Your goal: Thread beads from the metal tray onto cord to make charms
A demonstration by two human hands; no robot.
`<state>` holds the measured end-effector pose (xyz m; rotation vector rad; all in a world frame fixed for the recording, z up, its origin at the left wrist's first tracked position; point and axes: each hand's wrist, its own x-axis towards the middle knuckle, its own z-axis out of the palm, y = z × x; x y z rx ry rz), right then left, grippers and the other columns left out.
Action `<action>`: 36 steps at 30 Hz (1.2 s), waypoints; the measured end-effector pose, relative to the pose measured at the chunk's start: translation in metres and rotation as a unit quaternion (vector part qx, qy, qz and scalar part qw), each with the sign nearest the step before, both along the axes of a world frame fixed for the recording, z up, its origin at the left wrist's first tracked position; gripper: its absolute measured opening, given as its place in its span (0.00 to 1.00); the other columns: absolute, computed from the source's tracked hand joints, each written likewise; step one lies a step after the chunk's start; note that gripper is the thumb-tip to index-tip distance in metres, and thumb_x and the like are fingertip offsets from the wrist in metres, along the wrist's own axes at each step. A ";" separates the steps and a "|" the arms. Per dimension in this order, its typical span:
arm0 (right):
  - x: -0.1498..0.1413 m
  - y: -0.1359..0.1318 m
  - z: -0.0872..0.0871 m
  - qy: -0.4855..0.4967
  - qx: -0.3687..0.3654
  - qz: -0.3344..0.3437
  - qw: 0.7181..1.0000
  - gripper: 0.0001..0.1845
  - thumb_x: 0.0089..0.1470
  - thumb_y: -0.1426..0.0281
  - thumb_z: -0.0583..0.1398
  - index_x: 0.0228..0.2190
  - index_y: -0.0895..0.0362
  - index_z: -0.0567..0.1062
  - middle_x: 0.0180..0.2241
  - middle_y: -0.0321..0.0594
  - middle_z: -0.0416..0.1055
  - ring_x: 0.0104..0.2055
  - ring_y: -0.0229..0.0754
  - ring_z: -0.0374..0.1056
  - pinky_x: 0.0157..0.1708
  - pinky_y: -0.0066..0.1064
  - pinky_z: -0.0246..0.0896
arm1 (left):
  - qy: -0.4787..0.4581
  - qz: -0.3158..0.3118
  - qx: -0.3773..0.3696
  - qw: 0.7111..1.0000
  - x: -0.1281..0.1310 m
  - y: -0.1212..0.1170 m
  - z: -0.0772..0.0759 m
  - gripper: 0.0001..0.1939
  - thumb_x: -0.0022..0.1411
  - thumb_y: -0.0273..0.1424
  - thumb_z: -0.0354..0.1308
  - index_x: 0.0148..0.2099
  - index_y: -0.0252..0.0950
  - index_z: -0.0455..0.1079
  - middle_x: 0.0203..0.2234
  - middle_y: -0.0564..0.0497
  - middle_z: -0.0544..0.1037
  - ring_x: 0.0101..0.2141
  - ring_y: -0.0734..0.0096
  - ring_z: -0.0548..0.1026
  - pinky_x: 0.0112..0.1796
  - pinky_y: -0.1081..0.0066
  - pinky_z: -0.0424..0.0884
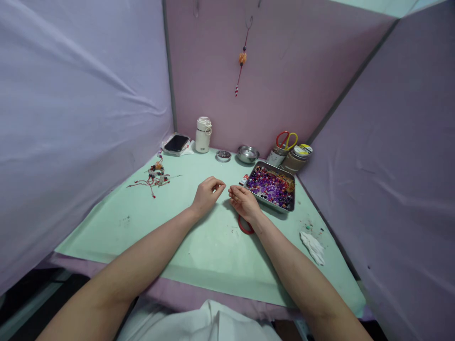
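Note:
My left hand [208, 195] and my right hand [243, 201] face each other above the middle of the table, a small gap between their fingertips. Each has thumb and fingers pinched together; whatever they hold, if anything, is too small to make out. Under my right wrist lies a red loop handle [244, 227], partly covered by the hand. Just right of that hand sits a metal tray [276, 206] full of purple, red and dark beads [268, 185]. A small red and white item [243, 179] lies against the tray's left side.
Beaded red cords [156, 176] lie on the left. Along the back stand a phone [177, 143], a white bottle [203, 136], a small round dish [223, 155], a metal bowl [248, 154] and jars [295, 160] with scissors [286, 140]. A beaded cord [242, 58] hangs above; a white cloth [313, 247] lies right.

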<state>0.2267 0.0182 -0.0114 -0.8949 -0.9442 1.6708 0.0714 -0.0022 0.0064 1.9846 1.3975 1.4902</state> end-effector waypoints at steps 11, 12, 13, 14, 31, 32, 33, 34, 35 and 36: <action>0.000 0.000 0.000 -0.013 0.005 0.007 1.000 0.18 0.36 0.59 0.70 0.29 0.55 0.74 0.31 0.36 0.73 0.31 0.35 0.66 0.27 0.25 0.60 | 0.021 -0.010 0.006 1.000 0.000 0.000 -0.001 0.08 0.60 0.32 0.53 0.31 0.37 0.71 0.24 0.53 0.68 0.27 0.73 0.64 0.33 0.71 0.61; 0.000 0.000 0.000 -0.010 0.005 0.007 1.000 0.18 0.36 0.59 0.70 0.29 0.55 0.74 0.31 0.36 0.73 0.31 0.34 0.66 0.28 0.25 0.59 | 0.023 -0.011 0.010 1.000 -0.001 0.001 -0.001 0.08 0.60 0.32 0.53 0.31 0.37 0.71 0.24 0.53 0.68 0.27 0.73 0.64 0.33 0.71 0.61; 0.000 0.000 0.000 -0.007 0.006 0.007 1.000 0.17 0.37 0.60 0.70 0.29 0.55 0.74 0.31 0.36 0.73 0.31 0.34 0.65 0.28 0.24 0.59 | 0.025 -0.014 0.015 0.999 -0.001 0.001 -0.002 0.08 0.60 0.32 0.53 0.31 0.37 0.71 0.24 0.53 0.68 0.27 0.73 0.64 0.32 0.71 0.61; 0.000 0.000 0.000 -0.006 0.007 0.005 1.000 0.17 0.37 0.60 0.69 0.29 0.55 0.75 0.31 0.35 0.73 0.31 0.34 0.65 0.28 0.24 0.59 | 0.024 -0.016 0.020 0.999 -0.001 0.001 -0.002 0.08 0.60 0.32 0.53 0.31 0.36 0.71 0.24 0.53 0.68 0.27 0.73 0.64 0.32 0.71 0.61; 0.005 -0.007 0.005 -0.300 0.343 -0.141 0.879 0.09 0.52 0.64 0.59 0.29 0.52 0.78 0.31 0.39 0.74 0.34 0.42 0.66 0.39 0.34 0.59 | -0.287 -0.132 -0.277 0.907 0.004 0.012 -0.011 0.25 0.56 0.52 0.52 0.35 0.33 0.72 0.26 0.50 0.72 0.18 0.80 0.57 0.21 0.73 0.54; 0.006 -0.008 0.007 -0.308 0.360 -0.143 0.869 0.08 0.52 0.64 0.59 0.29 0.52 0.78 0.31 0.39 0.73 0.35 0.43 0.66 0.40 0.35 0.58 | -0.306 -0.145 -0.297 0.893 0.004 0.012 -0.010 0.27 0.55 0.53 0.51 0.35 0.32 0.72 0.27 0.49 0.72 0.18 0.81 0.56 0.20 0.74 0.53; 0.007 -0.009 0.008 -0.315 0.371 -0.143 0.862 0.08 0.53 0.64 0.59 0.29 0.52 0.78 0.31 0.39 0.73 0.36 0.43 0.66 0.41 0.35 0.58 | -0.317 -0.154 -0.311 0.883 0.004 0.012 -0.010 0.28 0.55 0.55 0.51 0.35 0.32 0.73 0.27 0.48 0.73 0.17 0.82 0.56 0.20 0.74 0.52; 0.007 -0.009 0.009 -0.322 0.377 -0.143 0.857 0.09 0.53 0.63 0.58 0.29 0.51 0.78 0.31 0.39 0.73 0.36 0.43 0.66 0.41 0.35 0.58 | -0.323 -0.159 -0.321 0.876 0.003 0.012 -0.010 0.29 0.55 0.56 0.51 0.34 0.32 0.73 0.28 0.47 0.73 0.17 0.83 0.56 0.20 0.74 0.52; 0.008 -0.009 0.009 -0.329 0.379 -0.141 0.853 0.09 0.54 0.63 0.58 0.29 0.51 0.77 0.30 0.39 0.72 0.35 0.43 0.66 0.41 0.35 0.58 | -0.324 -0.161 -0.326 0.873 0.003 0.012 -0.010 0.30 0.54 0.56 0.50 0.34 0.32 0.73 0.29 0.46 0.74 0.17 0.83 0.56 0.20 0.74 0.51; 0.008 -0.009 0.009 -0.337 0.380 -0.139 0.850 0.09 0.55 0.63 0.58 0.29 0.52 0.77 0.30 0.39 0.72 0.35 0.43 0.65 0.41 0.35 0.57 | -0.323 -0.160 -0.328 0.873 0.003 0.011 -0.010 0.31 0.54 0.57 0.50 0.34 0.32 0.73 0.29 0.46 0.74 0.17 0.83 0.56 0.20 0.74 0.51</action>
